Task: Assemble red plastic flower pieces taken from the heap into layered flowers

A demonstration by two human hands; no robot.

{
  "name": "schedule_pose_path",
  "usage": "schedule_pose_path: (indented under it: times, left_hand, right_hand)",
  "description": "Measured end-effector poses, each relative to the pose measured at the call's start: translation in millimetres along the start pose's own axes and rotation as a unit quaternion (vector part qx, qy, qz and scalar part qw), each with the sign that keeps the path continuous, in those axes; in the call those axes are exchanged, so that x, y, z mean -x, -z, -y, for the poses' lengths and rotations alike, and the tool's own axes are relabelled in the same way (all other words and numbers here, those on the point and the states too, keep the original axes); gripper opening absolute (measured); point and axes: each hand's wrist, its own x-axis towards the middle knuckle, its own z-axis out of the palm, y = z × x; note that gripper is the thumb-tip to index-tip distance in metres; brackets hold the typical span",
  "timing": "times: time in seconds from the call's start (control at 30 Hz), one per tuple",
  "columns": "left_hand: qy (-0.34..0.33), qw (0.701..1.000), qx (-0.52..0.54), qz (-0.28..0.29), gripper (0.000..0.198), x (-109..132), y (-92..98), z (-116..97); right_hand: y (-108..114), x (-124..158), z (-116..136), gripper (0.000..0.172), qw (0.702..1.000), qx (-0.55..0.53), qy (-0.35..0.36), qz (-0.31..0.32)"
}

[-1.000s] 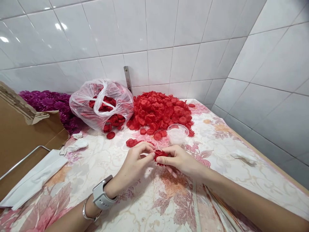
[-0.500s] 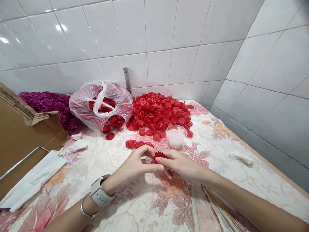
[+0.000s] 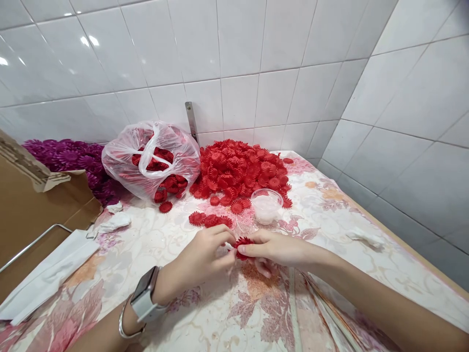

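A dark red fabric flower with a fringed edge is between my hands, above the middle of the tablecloth. My right hand pinches it from the right, thumb on top and fingers beneath. On the other side, the bent fingertips of my left hand are closed at the flower's left edge and partly hide it. A short row of red flowers lies just beyond my left hand. Behind my right hand stands a small clear plastic cup with whitish contents.
A large heap of red flowers sits against the tiled wall, beside a plastic bag of more red pieces. Purple flowers are piled behind a cardboard box at left. Crumpled tissue lies on the right.
My left hand has rolled over, its thumb drawing back from across the flower to the left edge. The flower has shifted slightly toward me and shows more of its fringe.
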Motion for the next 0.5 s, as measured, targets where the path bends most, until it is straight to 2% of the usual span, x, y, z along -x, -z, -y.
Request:
schedule_pose_path:
  times: [0.1, 0.17, 0.27, 0.37, 0.43, 0.5]
  left_hand:
    - [-0.002, 0.995, -0.089, -0.052, 0.013, 2, -7.5, 1]
    - [0.020, 0.995, -0.077, -0.067, 0.014, 0, -7.3, 3]
    - [0.085, 0.993, 0.062, -0.043, 0.014, -3, 0.1, 3]
    - [0.136, 0.967, 0.213, -0.031, 0.022, -5, 6.5, 1]
    - [0.139, 0.958, 0.250, -0.030, 0.020, -5, 7.0, -1]
    - [0.129, 0.963, 0.237, -0.020, 0.021, -4, 5.5, -3]
  right_hand:
    - [-2, -2, 0, 0.020, 0.999, -0.003, 0.027, -0.026]
    - [-2, -3, 0, 0.016, 0.998, -0.020, 0.042, -0.033]
    - [-1, -3, 2, 0.019, 0.996, -0.074, 0.053, -0.024]
    - [-4, -4, 2, 0.025, 0.987, -0.148, 0.056, -0.036]
    - [-6, -5, 2, 0.028, 0.983, -0.170, 0.048, -0.042]
    - [-8, -5, 1, 0.030, 0.986, -0.161, 0.043, -0.031]
